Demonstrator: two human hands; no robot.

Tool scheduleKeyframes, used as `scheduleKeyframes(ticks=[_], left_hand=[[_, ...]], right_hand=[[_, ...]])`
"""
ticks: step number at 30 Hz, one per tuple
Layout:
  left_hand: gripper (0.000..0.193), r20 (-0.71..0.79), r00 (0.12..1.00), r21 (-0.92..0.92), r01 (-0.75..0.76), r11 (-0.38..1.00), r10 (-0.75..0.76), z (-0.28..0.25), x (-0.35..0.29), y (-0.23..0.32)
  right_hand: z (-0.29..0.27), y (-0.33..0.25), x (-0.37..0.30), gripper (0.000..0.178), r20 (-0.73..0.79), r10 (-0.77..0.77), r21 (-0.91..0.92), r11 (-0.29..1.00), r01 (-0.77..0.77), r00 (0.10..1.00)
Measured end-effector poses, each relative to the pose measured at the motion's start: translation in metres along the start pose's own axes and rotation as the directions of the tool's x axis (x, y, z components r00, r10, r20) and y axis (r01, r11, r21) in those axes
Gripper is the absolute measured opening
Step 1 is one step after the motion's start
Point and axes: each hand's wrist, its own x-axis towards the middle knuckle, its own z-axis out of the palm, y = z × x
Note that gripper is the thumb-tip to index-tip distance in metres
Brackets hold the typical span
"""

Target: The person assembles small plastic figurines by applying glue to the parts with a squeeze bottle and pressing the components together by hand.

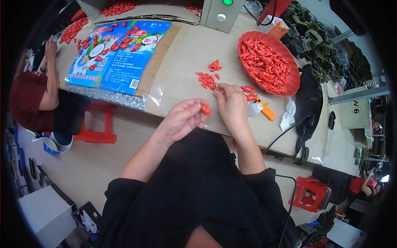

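Note:
My left hand (184,118) pinches a small red plastic piece (206,110) between thumb and fingers, just above the table's near edge. My right hand (231,103) hovers beside it with fingers curled toward the tabletop; whether it holds anything I cannot tell. Beyond my hands lies a loose group of small red pieces (208,78), and a few more red pieces (249,92) lie to the right. A red oval tray (291,78) heaped with the same pieces stands at the right.
An orange and white tool (261,108) and a white cloth (288,112) lie right of my hands. A blue printed bag (118,53) with scattered red pieces covers the table's left. Another person (37,89) sits at the left. A grey control box (220,14) stands behind. Red stools (308,192) stand on the floor.

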Motion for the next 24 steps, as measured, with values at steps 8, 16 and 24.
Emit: scheduleKeyframes(ticks=[8, 16, 24], left_hand=[[0.024, -0.021, 1.000, -0.005, 0.012, 1.000, -0.012, 0.001, 0.001, 0.001], [0.021, 0.026, 0.999, 0.124, -0.034, 0.992, 0.031, 0.006, 0.001, -0.008], [0.021, -0.010, 0.998, 0.193, -0.052, 0.980, 0.055, 0.010, -0.002, -0.012]], right_hand=[[-0.028, -0.008, -0.036, 0.013, 0.378, 0.334, 0.876, 0.172, -0.450, 0.863], [-0.027, 0.011, -0.049, 0.012, 0.562, 0.319, 0.827, -0.183, -0.532, 0.763], [-0.021, 0.000, -0.056, 0.010, 0.304, 0.235, 0.901, 0.243, -0.359, 0.923]])
